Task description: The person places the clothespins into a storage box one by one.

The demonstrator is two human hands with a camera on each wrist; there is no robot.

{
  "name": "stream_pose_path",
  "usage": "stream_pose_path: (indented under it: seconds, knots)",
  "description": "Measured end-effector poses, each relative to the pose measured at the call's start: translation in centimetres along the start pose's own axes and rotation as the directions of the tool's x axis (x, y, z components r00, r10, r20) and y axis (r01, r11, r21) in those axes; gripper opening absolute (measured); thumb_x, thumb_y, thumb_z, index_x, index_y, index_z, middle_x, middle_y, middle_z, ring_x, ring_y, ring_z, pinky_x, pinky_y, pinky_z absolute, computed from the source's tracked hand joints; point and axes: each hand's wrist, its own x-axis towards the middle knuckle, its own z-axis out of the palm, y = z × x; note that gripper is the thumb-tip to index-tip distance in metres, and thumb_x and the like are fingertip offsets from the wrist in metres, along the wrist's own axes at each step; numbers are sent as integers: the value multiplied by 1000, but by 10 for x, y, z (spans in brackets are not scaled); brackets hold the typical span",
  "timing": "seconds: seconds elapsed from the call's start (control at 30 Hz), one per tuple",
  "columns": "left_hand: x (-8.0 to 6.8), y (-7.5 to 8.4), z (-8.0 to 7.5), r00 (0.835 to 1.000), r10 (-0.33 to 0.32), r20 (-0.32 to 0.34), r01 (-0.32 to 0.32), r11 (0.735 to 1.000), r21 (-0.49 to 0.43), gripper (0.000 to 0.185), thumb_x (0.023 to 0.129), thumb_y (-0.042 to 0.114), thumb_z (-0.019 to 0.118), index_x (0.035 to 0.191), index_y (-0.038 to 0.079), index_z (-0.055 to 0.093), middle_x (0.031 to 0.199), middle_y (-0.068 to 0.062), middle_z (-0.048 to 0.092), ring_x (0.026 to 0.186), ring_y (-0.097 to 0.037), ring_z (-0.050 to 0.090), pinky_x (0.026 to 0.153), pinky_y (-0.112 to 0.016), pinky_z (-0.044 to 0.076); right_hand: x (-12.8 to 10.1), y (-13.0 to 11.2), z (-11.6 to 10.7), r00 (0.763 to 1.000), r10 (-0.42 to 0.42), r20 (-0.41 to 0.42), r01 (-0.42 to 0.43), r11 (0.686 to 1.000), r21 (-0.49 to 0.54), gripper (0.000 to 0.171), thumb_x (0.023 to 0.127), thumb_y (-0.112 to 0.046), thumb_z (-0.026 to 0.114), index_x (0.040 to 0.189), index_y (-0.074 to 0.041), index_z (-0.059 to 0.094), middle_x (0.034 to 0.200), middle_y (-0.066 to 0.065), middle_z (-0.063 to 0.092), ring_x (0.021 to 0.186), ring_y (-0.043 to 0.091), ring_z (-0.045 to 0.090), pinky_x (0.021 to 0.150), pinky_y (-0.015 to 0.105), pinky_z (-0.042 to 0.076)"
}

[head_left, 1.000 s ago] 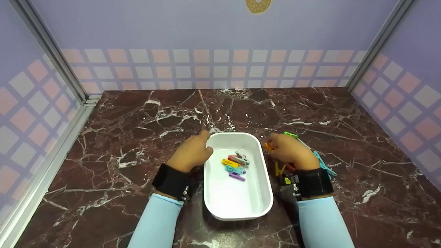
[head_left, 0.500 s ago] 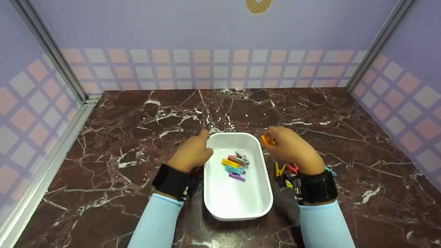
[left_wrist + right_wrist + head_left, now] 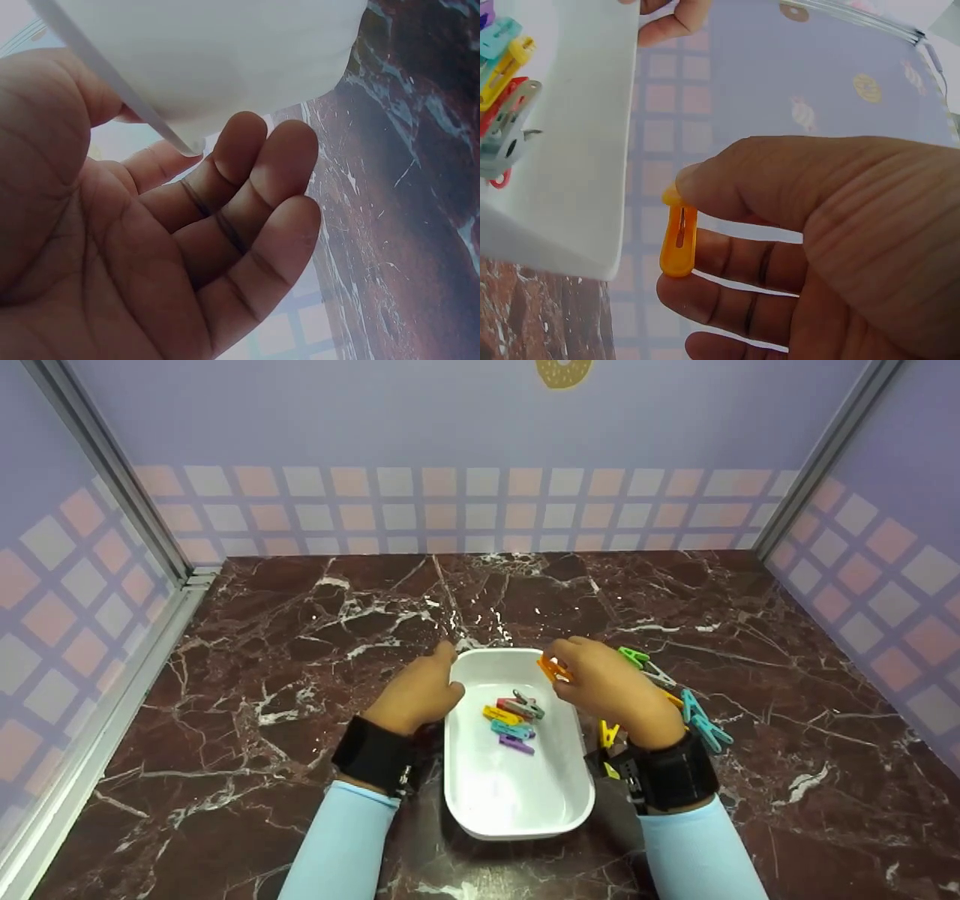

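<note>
My right hand pinches an orange clothespin between thumb and fingers, over the far right corner of a white plastic tub. In the right wrist view the clothespin hangs beside the tub's wall. My left hand grips the tub's left rim, its thumb over the edge and its fingers curved along the outside, as the left wrist view shows. Inside the tub lie a purple clothespin, a teal clothespin, a yellow clothespin, a grey clothespin and a partly hidden red one.
Right of the tub, partly behind my right arm, several more clothespins lie on the dark marbled tabletop: a green one, teal ones and a yellow one among them. Tiled-pattern walls enclose the back and sides.
My right hand has lifted the orange clothespin from the pile and carried it left, over the tub's right rim. My left hand and the tub have stayed in place.
</note>
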Motion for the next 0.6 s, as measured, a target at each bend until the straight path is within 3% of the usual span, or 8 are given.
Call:
stream_pose_path:
  seconds: [0.2,0.6]
  knots:
    - [0,0,0,1000,6,-3,-6,1000,-1,37,88,14,56,122,1,47,99,-20,67,87,-32,65,81,-47,51,1,-5,8,999,-44,19,45,999,-8,30,89,-8,69,119,-5,64,115,10,64,102,28,61,87,43,49]
    - [1,-1,0,1000,2,7,-2,1000,8,36,89,14,54,123,2,46,103,-21,66,92,-33,64,84,-47,50,4,-19,16,992,-122,37,123,992,-38,29,89,-9,71,118,-7,65,109,7,65,88,24,61,80,40,50]
